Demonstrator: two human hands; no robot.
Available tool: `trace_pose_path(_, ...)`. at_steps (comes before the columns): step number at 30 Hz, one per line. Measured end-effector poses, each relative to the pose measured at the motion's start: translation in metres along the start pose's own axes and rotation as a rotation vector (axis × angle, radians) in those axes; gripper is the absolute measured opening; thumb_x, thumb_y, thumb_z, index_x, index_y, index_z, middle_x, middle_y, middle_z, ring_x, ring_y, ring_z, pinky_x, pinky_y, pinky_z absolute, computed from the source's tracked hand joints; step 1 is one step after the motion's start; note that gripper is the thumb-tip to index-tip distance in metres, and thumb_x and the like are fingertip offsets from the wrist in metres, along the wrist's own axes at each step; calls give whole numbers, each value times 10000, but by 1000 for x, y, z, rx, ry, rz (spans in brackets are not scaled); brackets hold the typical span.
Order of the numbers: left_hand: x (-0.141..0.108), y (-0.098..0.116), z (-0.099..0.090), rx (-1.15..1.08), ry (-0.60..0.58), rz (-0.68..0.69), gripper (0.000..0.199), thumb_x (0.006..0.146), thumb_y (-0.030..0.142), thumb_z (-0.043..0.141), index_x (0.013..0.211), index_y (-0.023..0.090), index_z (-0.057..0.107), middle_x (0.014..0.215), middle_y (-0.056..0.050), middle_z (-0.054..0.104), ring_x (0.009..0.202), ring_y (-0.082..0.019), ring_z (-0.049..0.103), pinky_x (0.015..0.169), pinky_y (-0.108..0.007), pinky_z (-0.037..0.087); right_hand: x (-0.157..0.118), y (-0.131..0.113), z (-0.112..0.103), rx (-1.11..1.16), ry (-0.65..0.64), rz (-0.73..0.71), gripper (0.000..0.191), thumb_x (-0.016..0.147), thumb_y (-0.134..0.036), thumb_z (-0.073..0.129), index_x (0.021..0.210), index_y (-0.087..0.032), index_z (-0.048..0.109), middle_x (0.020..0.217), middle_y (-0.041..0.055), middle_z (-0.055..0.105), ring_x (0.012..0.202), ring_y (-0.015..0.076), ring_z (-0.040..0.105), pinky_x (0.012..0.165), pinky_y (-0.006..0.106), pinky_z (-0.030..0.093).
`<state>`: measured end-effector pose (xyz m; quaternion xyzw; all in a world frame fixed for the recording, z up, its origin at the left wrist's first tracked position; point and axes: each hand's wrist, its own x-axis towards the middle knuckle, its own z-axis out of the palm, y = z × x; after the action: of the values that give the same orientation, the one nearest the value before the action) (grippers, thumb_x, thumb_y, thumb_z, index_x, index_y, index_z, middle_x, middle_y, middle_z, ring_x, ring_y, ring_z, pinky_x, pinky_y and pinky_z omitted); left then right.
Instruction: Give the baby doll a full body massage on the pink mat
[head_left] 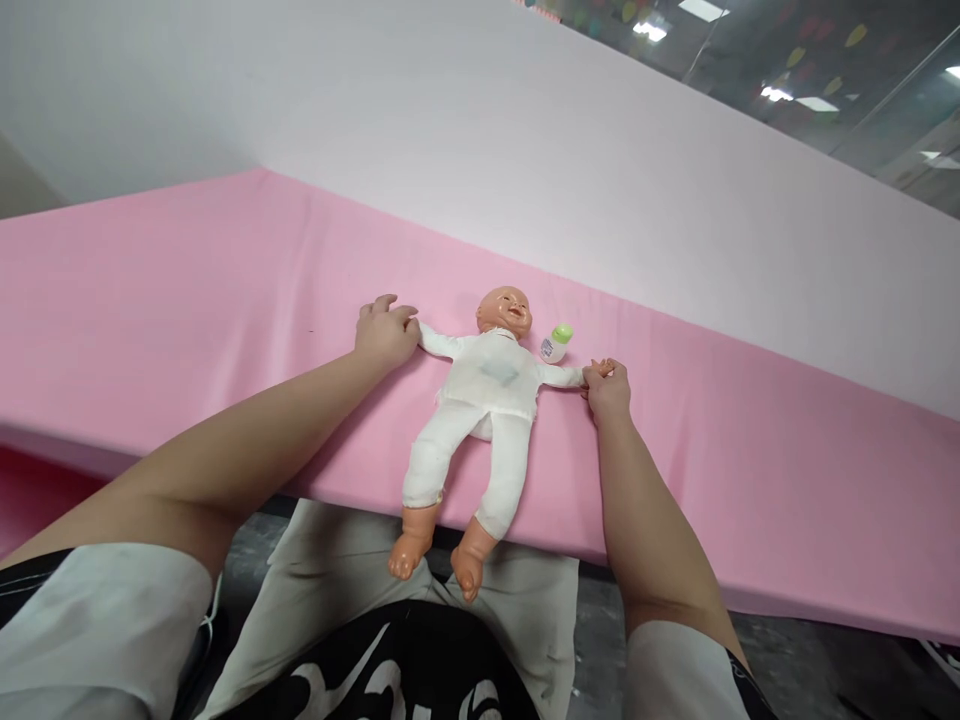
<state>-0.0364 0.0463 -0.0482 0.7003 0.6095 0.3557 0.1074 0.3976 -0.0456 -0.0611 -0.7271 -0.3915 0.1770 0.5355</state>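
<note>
Nearest to me are my light trousers [322, 570], below the feet of the doll [491, 375]. The doll lies on its back upon the pink cloth [255, 310], its bare feet reaching past the near edge, towards me. My right hand [608, 385] is closed around the small hand at the end of the doll's arm, on the doll's right side as I see it. On the other side, my left hand [388, 330] touches the end of the doll's other sleeve, with the fingers bent and partly spread; the doll's hand there is hidden, so I cannot tell how firmly I grip. A small bottle with a green cap [556, 344] is just beside the doll's head, above its arm. Beyond the doll rises a pale wall [465, 140].
</note>
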Motion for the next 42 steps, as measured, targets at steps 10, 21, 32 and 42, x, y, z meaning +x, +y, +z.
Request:
trace_pose_path(10, -64, 40, -5, -41, -184, 921, 478, 846, 247, 653, 1320, 263, 709, 1540, -156, 578, 1422, -381, 529, 1198, -585, 401, -4, -2, -4, 52, 69, -34, 662, 763, -381, 806, 1332, -219, 509, 1213, 118, 745, 1050, 251, 756, 881, 404, 644)
trace_pose_path(21, -105, 78, -15, -303, -388, 1218, 536, 860, 455, 699, 1379, 324, 668, 1342, -130, 738, 1207, -321, 709, 1069, -463, 550, -54, -56, 16, 126, 102, -399, 464, 849, -460, 784, 1194, -215, 595, 1134, 93, 741, 986, 222, 736, 916, 398, 615)
trace_pose_path(32, -62, 71, -5, -398, -196, 681, 420, 824, 358, 695, 1203, 191, 764, 1107, -110, 776, 1043, -324, 724, 962, -478, 566, -80, -70, 48, -225, -335, -863, 366, 946, -226, 543, 1254, -278, 735, 1354, 58, 737, 1316, 262, 644, 1190, 531, 486)
trace_pose_path(42, -73, 76, -13, -407, -171, 751, 342, 858, 271, 675, 1180, 233, 785, 1109, -93, 767, 1045, -268, 732, 933, -431, 606, -66, -56, 41, -97, -97, -597, 443, 905, -414, 684, 1310, -238, 641, 1237, 94, 743, 1084, 260, 702, 1013, 475, 578)
